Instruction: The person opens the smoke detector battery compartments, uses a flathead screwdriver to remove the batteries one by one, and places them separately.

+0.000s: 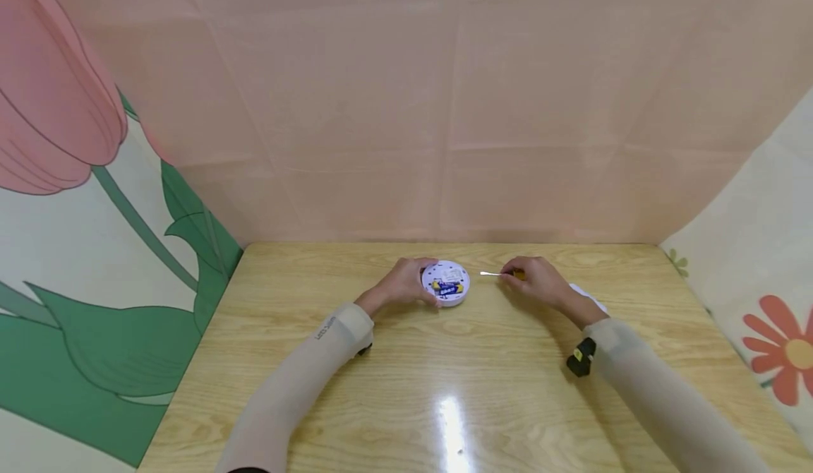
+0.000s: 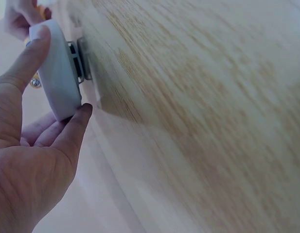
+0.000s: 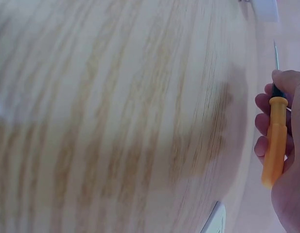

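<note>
A round white device (image 1: pixel 447 284) lies on the wooden table (image 1: pixel 444 388) with blue and yellow batteries showing in its open back. My left hand (image 1: pixel 403 286) grips its left rim; in the left wrist view thumb and fingers (image 2: pixel 74 128) clasp the white disc (image 2: pixel 60 80). To its right, my right hand (image 1: pixel 536 281) holds a small screwdriver (image 1: pixel 492 274) with an orange handle (image 3: pixel 272 143), its thin metal tip pointing left toward the device and stopping a little short of it.
A white flat piece (image 1: pixel 587 295) lies on the table just behind my right wrist. Pink fabric walls stand close behind the table, with flower-printed cloth on both sides. The near half of the tabletop shows bare wood with a light glare.
</note>
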{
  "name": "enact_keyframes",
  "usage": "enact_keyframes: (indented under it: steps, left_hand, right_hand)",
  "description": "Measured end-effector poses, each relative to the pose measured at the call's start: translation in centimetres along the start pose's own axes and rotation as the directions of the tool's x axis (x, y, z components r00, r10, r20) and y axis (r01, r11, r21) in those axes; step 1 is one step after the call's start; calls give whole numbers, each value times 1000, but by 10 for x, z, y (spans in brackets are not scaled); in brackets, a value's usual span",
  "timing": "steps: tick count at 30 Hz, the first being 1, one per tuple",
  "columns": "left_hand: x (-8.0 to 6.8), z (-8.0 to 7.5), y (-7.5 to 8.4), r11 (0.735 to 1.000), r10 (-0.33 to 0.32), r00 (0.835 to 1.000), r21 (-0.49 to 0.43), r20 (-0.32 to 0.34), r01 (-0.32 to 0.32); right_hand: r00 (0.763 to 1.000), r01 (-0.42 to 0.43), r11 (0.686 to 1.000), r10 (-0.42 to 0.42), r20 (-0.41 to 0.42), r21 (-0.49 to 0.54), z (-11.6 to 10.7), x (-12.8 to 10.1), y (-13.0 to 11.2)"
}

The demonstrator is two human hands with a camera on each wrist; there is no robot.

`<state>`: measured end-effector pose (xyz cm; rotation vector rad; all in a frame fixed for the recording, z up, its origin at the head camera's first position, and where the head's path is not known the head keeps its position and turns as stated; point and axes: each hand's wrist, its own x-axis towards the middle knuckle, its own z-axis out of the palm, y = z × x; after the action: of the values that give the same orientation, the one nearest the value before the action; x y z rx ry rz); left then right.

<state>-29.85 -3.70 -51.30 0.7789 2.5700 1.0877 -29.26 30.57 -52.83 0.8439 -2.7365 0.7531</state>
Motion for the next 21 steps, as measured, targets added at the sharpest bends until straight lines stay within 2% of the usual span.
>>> enact_keyframes:
  steps: [8,21]
  left_hand:
    - [0,-1,0,1000,2,1000,-3,0,-2]
    - [-1,0,2,1000,-13,1000,-2,0,13]
  right_hand:
    - [1000,-24,999,23,-5,-39,0,5,14]
    - [999,40,997,-41,-22,-62,2,5,30]
